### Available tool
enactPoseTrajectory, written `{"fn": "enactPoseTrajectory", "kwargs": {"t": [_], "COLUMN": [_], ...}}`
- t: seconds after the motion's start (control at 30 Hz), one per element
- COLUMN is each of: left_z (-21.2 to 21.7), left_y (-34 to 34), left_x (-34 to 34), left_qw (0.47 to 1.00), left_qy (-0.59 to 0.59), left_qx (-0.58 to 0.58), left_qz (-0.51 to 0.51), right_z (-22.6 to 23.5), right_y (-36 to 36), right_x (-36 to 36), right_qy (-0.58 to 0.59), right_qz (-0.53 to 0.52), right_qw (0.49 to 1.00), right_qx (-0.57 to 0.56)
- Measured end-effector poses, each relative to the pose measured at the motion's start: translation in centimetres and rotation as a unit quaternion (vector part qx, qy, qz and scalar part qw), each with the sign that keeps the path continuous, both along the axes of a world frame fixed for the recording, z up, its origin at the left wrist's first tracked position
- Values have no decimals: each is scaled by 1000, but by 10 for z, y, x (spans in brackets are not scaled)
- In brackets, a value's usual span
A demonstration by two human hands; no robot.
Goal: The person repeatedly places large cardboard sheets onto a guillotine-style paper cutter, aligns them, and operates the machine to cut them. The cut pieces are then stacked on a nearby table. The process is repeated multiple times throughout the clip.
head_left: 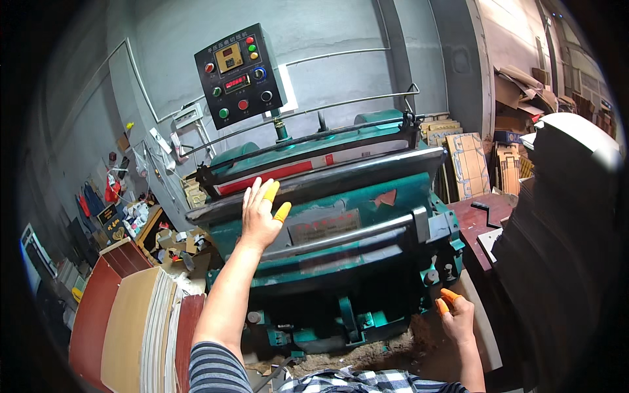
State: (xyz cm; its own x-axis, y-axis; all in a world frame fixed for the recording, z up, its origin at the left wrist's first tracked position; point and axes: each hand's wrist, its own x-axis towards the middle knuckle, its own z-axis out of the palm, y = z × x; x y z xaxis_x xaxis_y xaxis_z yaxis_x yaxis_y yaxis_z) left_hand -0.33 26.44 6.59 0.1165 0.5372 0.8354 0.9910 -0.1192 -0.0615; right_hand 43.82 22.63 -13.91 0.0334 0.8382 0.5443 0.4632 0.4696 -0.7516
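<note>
In front of me stands a large green platen press (400, 190) with a dark long bar (327, 182) across it and a metal bar (347, 237) lower down. My left hand (261, 213) is raised at the left part of the dark bar, fingers stretched out, with yellow finger covers on two digits. Whether it touches the bar I cannot tell. Low at the press's right side is my right hand (458, 318), wearing orange finger covers. Its fingers are bent and a little apart, and I see nothing in them.
A black control panel (239, 75) with coloured buttons rises above the press. Stacked boards (134, 314) stand at the lower left. On the right are a dark red table (481, 213) and a tall dark stack of sheets (563, 249). Wooden die boards (467, 164) lean behind.
</note>
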Motion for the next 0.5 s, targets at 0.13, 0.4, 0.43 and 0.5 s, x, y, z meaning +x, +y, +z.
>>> {"fn": "enactPoseTrajectory", "kwargs": {"t": [0.13, 0.4, 0.43, 0.5], "left_z": [-20, -152, -176, -225], "left_y": [3, -69, -87, -128], "left_x": [-32, -89, -90, -90], "left_qw": [985, 833, 810, 759], "left_qy": [-32, -88, -81, -118], "left_qx": [-122, -488, -522, -597], "left_qz": [119, 248, 254, 232], "right_z": [20, 53, 52, 35], "right_y": [-13, -34, -29, -6], "right_x": [4, -34, -46, -71], "right_qy": [12, 3, -7, -70], "right_qz": [4, 96, 95, 89], "right_qw": [998, 985, 987, 988], "right_qx": [56, 146, 132, 110]}}
